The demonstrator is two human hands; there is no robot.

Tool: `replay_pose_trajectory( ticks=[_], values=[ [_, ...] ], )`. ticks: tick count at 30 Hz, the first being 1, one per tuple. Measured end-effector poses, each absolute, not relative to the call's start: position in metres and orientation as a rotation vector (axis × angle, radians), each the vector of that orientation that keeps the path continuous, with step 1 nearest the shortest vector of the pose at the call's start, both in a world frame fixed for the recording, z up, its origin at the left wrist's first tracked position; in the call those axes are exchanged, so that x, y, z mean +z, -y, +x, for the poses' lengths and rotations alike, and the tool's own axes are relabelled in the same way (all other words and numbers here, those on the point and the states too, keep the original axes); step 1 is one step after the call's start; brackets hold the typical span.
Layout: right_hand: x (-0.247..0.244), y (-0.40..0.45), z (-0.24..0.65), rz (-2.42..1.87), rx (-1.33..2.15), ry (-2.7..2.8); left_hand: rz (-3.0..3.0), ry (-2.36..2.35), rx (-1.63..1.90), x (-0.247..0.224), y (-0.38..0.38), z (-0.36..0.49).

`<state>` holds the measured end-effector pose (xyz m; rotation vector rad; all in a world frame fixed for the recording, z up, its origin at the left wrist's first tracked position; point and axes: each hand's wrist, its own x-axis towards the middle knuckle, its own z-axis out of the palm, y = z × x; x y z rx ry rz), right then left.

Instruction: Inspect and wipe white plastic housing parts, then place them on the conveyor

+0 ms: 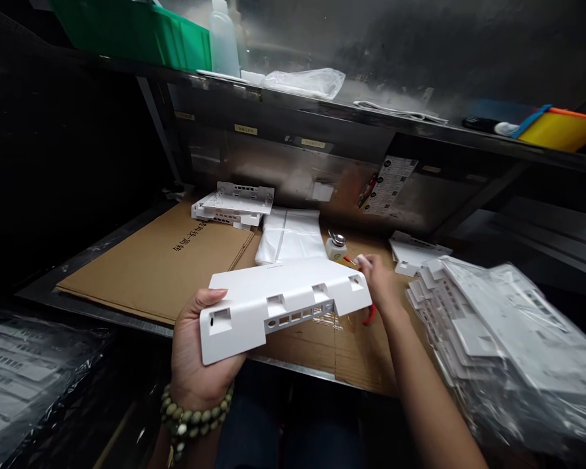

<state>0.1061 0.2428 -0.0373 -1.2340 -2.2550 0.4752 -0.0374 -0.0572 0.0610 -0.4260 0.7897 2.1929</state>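
My left hand is closed on the near left end of a white plastic router housing, thumb on top and fingers beneath. The housing is held tilted above the bench, with a row of port cut-outs along its near edge. Beyond its right end, my right hand is slightly blurred, its fingers pinching a small white wad, perhaps cloth. Close to these fingers stands a white pump dispenser bottle with a metal top. A red tool handle shows partly behind the housing and my right forearm.
Bagged white housings are stacked at the right, and more bagged ones lie lower left. Further housings and white plastic bags sit at the back, beside flat cardboard. A metal shelf runs overhead, carrying a green bin.
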Motion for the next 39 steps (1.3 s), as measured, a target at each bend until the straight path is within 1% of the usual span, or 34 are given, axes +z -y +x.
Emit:
replay_pose_trajectory(
  ticks=[2,4,7,9,12,15,20,24,27,35,37,39],
  values=[
    [-0.03,-0.222,0.119,-1.242,0.455,2.073,-0.426,-0.791,2.195,0.06,0.056,-0.036],
    [-0.02,-0.186,0.133,-1.13,0.502,1.914,-0.43,-0.799,2.192,0.058,0.055,-0.034],
    [-0.001,-0.119,0.145,-0.701,0.739,1.725,-0.41,-0.809,2.168,0.057,0.051,-0.028],
    [0.011,-0.08,0.144,-0.48,0.715,1.852,-0.402,-0.814,2.145,0.056,0.049,-0.024],
    [0.024,-0.048,0.133,-0.269,0.556,2.077,-0.385,-0.798,2.111,0.054,0.047,-0.017],
    [0.025,-0.04,0.122,-0.249,0.512,2.079,-0.365,-0.75,2.081,0.054,0.046,-0.011],
    [0.013,-0.036,0.124,-0.236,0.526,2.09,-0.39,-0.75,2.082,0.056,0.047,-0.007],
    [0.012,-0.032,0.142,-0.087,0.703,2.22,-0.375,-0.789,2.11,0.055,0.05,-0.013],
    [0.019,-0.033,0.151,-0.096,0.83,2.209,-0.349,-0.81,2.122,0.054,0.05,-0.014],
    [0.021,-0.025,0.125,-0.386,0.673,1.96,-0.385,-0.768,2.053,0.053,0.041,-0.001],
    [0.021,-0.015,0.116,-0.368,0.654,1.973,-0.402,-0.746,2.016,0.054,0.041,0.001],
    [0.02,-0.006,0.113,-0.21,0.754,2.021,-0.377,-0.699,1.965,0.055,0.042,0.001]
  ],
)
